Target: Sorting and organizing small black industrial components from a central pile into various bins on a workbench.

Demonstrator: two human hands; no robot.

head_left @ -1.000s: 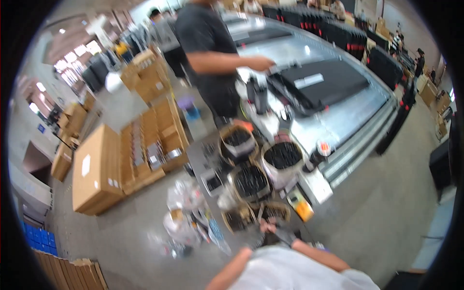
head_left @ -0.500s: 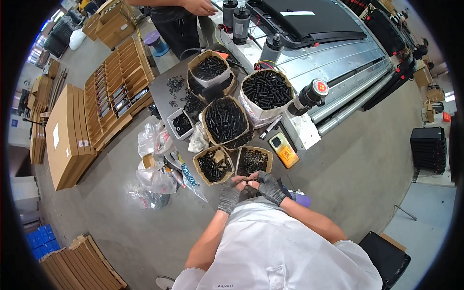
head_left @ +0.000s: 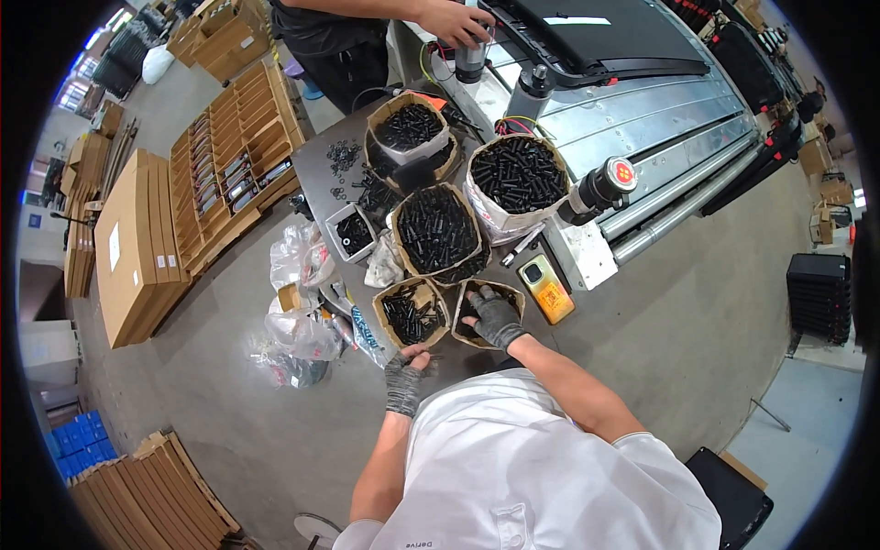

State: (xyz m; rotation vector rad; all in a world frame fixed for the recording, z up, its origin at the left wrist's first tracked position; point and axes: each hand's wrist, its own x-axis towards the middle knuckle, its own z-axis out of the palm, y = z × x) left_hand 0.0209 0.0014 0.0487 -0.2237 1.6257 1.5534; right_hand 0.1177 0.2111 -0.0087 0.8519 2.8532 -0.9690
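Note:
My right hand point(head_left: 497, 321), in a grey fingerless glove, reaches into a small cardboard box point(head_left: 522, 310) of small black rings, with its fingers apart over the rings. Beside the near edge of another box point(head_left: 440, 340), which holds black bolts point(head_left: 411, 312), is my left hand point(head_left: 404, 378), gloved the same way. Its thumb and fingertips are drawn together; what they hold, if anything, is too small to make out. Behind both stands a fuller carton of black bolts point(head_left: 434, 231).
A white-wrapped box of bolts point(head_left: 517, 174) and a phone point(head_left: 546, 289) lie to the right. Loose rings point(head_left: 345, 156) and a white tray point(head_left: 351, 233) are at left. Across the table, another person's hand point(head_left: 456, 24) is on a grey cylinder point(head_left: 471, 62). Plastic bags point(head_left: 302, 316) hang left.
My hands, together in front of the boxes before, are now apart. The right went forward into the ring box, the left moved left. The other person's hand moved right onto a cylinder.

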